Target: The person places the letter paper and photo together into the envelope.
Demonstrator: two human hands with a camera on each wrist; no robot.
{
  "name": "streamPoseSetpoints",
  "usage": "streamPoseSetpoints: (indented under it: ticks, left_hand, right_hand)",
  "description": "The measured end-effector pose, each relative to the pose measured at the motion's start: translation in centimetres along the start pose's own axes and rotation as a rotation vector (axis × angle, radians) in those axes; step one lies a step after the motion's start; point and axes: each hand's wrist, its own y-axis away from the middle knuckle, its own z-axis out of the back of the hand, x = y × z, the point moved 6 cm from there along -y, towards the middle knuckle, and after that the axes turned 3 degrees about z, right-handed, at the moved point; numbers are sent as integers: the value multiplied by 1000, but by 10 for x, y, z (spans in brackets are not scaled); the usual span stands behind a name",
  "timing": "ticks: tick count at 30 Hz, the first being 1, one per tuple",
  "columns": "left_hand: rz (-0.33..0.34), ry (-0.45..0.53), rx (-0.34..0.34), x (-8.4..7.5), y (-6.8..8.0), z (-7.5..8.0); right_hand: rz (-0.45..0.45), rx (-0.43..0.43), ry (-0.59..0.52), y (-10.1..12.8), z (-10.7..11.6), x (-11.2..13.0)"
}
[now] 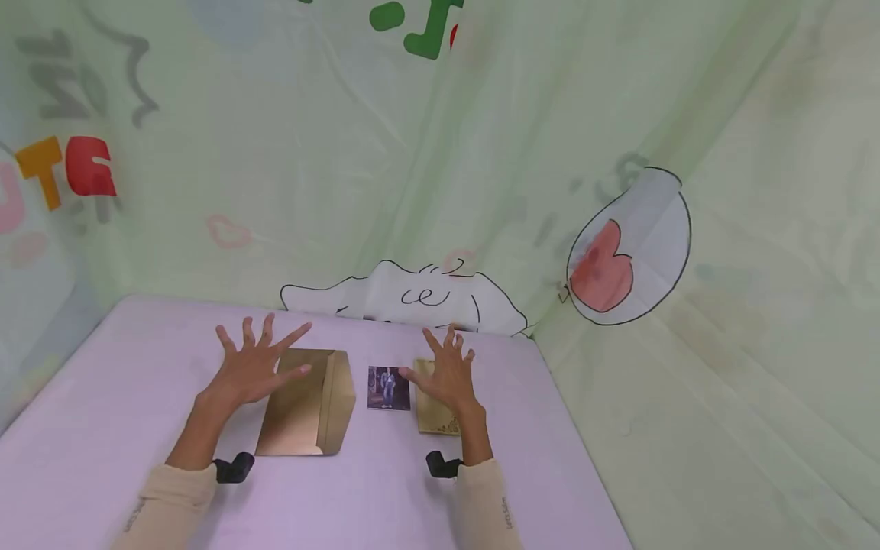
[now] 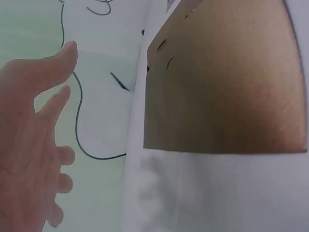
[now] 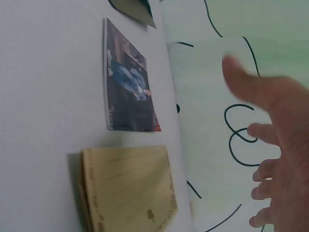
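Observation:
My left hand [image 1: 249, 368], fingers spread, hovers over the upper left of a shiny gold envelope [image 1: 296, 405] whose flap points right. In the left wrist view the palm stands apart from the envelope [image 2: 227, 87], holding nothing. My right hand [image 1: 448, 374] is also spread, above a tan, lined paper pad [image 1: 440, 416] with a patterned edge; it partly hides the pad in the head view. Between envelope and pad lies a small photo card [image 1: 386, 389] of a standing figure in blue, its edge near the right thumb. The right wrist view shows the card [image 3: 130, 82] beside the pad [image 3: 125, 188].
A pale table [image 1: 330, 504] carries these flat things. Behind it hangs a light green curtain [image 1: 330, 176] printed with letters and drawings, continuing along the right side. Each wrist bears a black camera mount [image 1: 235, 467].

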Motion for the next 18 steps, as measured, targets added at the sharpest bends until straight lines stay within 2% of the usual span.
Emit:
streamPoseSetpoints:
  ticks: [5,8,10,13,18]
  left_hand:
    - [-26,31,28,-10,5,-17]
    - [-37,72,45,-18,9,-28]
    - [-45,92,50,-22,12,-34]
    - [-54,124,56,-28,15,-43]
    - [-46,166,88,-29,22,-58]
  right_hand:
    - [-42,-156,0,2,-4,2]
    - [-96,-270,5,4,-5,3]
    - [-137,-317,-1,4,-8,3]
    - [-199,-317,-62,5,-21,4]
    - [-265,-249,-106,9,-50,6]
